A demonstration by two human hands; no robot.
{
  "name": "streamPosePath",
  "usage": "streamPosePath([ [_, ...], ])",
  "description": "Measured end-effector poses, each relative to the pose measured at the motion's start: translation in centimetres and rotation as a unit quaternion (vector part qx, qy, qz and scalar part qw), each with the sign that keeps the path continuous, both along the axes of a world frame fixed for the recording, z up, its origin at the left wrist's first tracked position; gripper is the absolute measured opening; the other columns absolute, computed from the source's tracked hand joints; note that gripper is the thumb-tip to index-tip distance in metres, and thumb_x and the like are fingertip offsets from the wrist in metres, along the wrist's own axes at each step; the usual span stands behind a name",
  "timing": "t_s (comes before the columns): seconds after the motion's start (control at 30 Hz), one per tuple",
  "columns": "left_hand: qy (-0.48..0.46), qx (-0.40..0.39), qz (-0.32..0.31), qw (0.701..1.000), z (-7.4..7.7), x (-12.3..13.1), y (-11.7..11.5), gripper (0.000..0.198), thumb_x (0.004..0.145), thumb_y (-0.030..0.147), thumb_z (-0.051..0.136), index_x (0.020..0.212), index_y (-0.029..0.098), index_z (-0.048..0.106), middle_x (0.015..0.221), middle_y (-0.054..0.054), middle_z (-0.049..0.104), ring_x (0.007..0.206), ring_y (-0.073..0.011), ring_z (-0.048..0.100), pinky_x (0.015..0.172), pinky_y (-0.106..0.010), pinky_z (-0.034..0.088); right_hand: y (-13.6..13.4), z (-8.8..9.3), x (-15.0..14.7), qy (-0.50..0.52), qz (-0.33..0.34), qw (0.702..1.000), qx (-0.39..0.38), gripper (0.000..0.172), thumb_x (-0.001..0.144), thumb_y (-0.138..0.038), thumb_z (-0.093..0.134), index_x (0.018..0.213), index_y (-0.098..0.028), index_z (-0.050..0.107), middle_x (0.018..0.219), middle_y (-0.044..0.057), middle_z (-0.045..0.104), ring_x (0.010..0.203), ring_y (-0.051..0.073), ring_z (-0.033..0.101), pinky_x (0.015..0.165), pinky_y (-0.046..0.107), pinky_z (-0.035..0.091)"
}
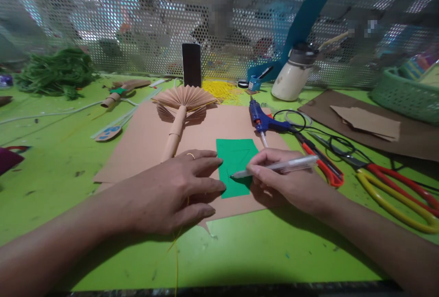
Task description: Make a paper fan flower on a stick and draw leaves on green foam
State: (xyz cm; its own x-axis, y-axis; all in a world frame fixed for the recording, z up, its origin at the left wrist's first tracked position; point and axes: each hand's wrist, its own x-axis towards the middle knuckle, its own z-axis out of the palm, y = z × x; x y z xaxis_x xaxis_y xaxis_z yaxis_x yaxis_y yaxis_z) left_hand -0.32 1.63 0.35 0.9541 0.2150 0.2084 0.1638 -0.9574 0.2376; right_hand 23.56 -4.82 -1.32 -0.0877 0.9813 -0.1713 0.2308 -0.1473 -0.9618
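My left hand lies flat with its fingers stretched out, pressing the left edge of a small green paper against a tan paper sheet. My right hand is closed around a clear pen. The pen's tip touches the green paper near its middle. A ring shows on one finger of my left hand.
A pleated paper fan on a rolled stem lies behind my left hand. A blue glue gun, orange scissors and red-yellow scissors lie to the right. A white jar, green basket, brown card and green shreds stand farther back.
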Motion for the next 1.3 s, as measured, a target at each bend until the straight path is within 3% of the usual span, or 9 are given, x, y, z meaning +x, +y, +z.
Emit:
streamPosePath([
  [0.3, -0.008, -0.008, -0.003, 1.0, 0.16, 0.01, -0.04, 0.019, 0.088, 0.026, 0.059, 0.106, 0.023, 0.065, 0.12, -0.014, 0.063, 0.115, -0.0344, 0.057, 0.098, -0.05, 0.046, -0.08, -0.1, 0.23, 0.014, -0.046, 0.999, -0.01, 0.017, 0.086, -0.03, 0.062, 0.073, -0.019, 0.06, 0.052, -0.002, 0.061, 0.04, 0.008, 0.048, 0.038, 0.018, 0.032],
  [0.57, 0.002, -0.001, -0.003, 1.0, 0.0, 0.03, -0.06, 0.02, 0.089, 0.025, 0.057, 0.108, 0.022, 0.064, 0.119, -0.015, 0.062, 0.117, -0.0343, 0.055, 0.098, -0.049, 0.045, 0.02, 0.16, -0.11, 0.005, -0.008, 1.0, -0.005, 0.017, 0.086, -0.032, 0.063, 0.078, -0.018, 0.062, 0.052, -0.003, 0.059, 0.042, 0.007, 0.047, 0.038, 0.017, 0.031],
  [0.9, -0.003, -0.003, -0.002, 1.0, 0.05, -0.01, -0.04, 0.021, 0.089, 0.027, 0.056, 0.107, 0.021, 0.065, 0.122, -0.016, 0.061, 0.117, -0.0358, 0.055, 0.097, -0.05, 0.046, -0.1, -0.1, 0.1, 0.022, -0.048, 0.998, -0.015, 0.017, 0.085, -0.028, 0.062, 0.071, -0.02, 0.058, 0.046, -0.005, 0.054, 0.037, 0.007, 0.046, 0.038, 0.018, 0.033],
  [1.3, -0.005, -0.001, -0.003, 1.0, -0.23, 0.0, 0.07, 0.021, 0.089, 0.026, 0.057, 0.108, 0.022, 0.065, 0.115, -0.015, 0.063, 0.114, -0.0346, 0.057, 0.097, -0.05, 0.045, -0.01, 0.07, 0.24, -0.016, -0.024, 1.0, -0.002, 0.016, 0.084, -0.028, 0.062, 0.071, -0.019, 0.059, 0.052, -0.002, 0.06, 0.042, 0.008, 0.05, 0.04, 0.019, 0.035],
])
